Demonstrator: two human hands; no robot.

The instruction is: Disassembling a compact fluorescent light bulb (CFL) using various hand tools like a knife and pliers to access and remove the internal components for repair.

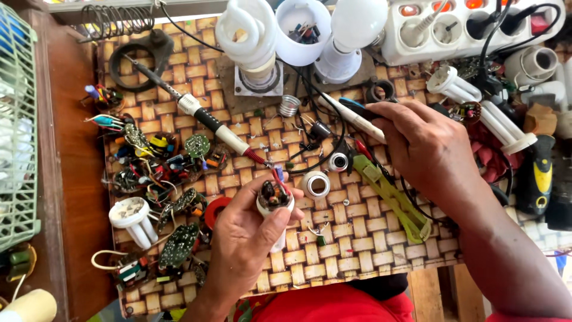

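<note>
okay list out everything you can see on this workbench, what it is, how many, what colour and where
woven mat: one, tan and brown, covers the bench
lamp base with circuit board: one, white, in the left hand
soldering iron: one, white handle, in the right hand
second soldering iron: one, black and white, lying on the mat at left
spiral lamp: one, white, top centre
bulb: one, white, top centre-right
cup of small parts: one, white, between the two lamps
power strip: one, white, top right
plastic tool: one, lime green, right of centre
loose circuit boards: several, green, left side
tube lamp: one, white, lower left
left hand: one, bottom centre
right hand: one, right of centre
</note>
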